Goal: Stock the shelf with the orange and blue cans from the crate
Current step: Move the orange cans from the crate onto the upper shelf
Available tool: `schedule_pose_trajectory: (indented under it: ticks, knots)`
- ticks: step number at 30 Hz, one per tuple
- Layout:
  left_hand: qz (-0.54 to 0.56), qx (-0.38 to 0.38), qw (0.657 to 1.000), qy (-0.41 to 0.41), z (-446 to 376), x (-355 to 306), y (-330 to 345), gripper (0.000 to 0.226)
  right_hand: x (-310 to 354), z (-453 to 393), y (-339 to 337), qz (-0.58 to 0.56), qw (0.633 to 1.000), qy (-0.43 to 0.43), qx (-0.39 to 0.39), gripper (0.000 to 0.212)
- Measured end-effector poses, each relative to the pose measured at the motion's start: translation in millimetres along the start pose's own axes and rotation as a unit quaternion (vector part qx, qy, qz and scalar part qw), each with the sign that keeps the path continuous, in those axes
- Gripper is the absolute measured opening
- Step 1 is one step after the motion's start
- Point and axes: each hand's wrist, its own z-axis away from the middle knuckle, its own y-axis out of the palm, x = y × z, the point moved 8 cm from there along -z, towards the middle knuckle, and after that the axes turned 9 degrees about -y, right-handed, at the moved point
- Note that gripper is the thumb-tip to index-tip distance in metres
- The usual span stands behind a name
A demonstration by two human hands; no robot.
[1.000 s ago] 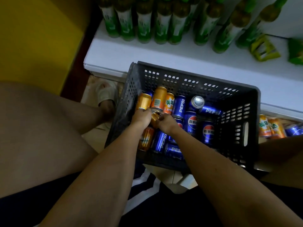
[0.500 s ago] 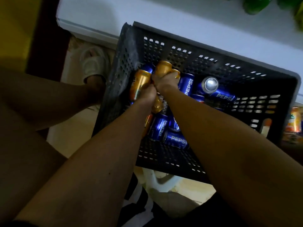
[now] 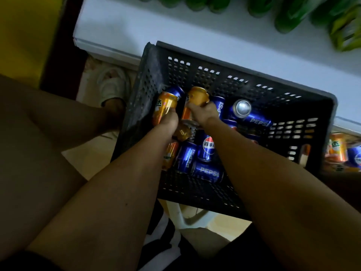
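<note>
Against the crate's far-left corner, gripping one orange can each: left hand (image 3: 168,119) curling round the lower body of the left orange can (image 3: 163,109), right hand (image 3: 203,112) wrapping from above round the neighbouring orange can (image 3: 196,98), both cans tilting top-end toward the far wall, probably so as to come out lengthwise past the pile and clear the rim. Reaching in side by side, wrists nearly touching, apparently taking two cans per trip. Lying loose across the floor of the black crate (image 3: 230,200), more stock waiting: a further orange can (image 3: 169,154) by the left wall under the left forearm, blue cans (image 3: 208,172) jumbled on their sides toward the near edge, and one blue can (image 3: 248,112) pointing its silver end upward near the far wall. Resting tight against the front edge of the white shelf (image 3: 121,22), presumably keeping the carry short. Standing along the shelf's far edge, green bottles (image 3: 287,14); sitting lower, beyond the crate's right wall, orange and blue cans already stocked (image 3: 340,151), suggesting that lower level as the destination. Lifting out is judged the step in hand.
</note>
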Motion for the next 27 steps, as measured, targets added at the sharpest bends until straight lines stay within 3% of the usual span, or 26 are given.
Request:
schedule_pose_trajectory:
  ticks: [2,6,9,11,14,18,21,23,27]
  knots:
    - [-0.019,0.009,1.0,0.02,10,0,-3,0.067,0,19,-15,-0.058,0.998,0.009,0.015,0.039]
    - [-0.053,0.019,0.997,0.059,42,-4,-5,0.071,-2,57,-32,-0.195,0.977,0.033,0.073,0.052]
    - [-0.06,0.0,0.991,0.121,66,-19,-6,0.069,11,84,-43,-0.26,0.957,0.021,0.127,0.038]
    - [-0.059,-0.006,0.985,0.159,79,-31,-10,0.067,25,98,-49,-0.298,0.94,0.002,0.164,0.034]
    - [-0.06,-0.019,0.975,0.214,111,-50,-21,0.069,61,118,-57,-0.347,0.912,-0.043,0.215,0.046]
    - [-0.08,-0.058,0.944,0.316,174,-93,-45,0.063,129,146,-71,-0.382,0.891,-0.111,0.217,0.037]
    - [-0.102,-0.083,0.902,0.411,232,-128,-62,0.057,178,167,-84,-0.361,0.901,-0.17,0.173,0.056]
    - [-0.103,-0.125,0.86,0.483,278,-150,-75,0.054,212,180,-99,-0.34,0.904,-0.224,0.132,0.057]
    - [-0.153,-0.246,0.733,0.615,372,-179,-98,0.047,274,211,-133,-0.309,0.895,-0.307,0.099,0.046]
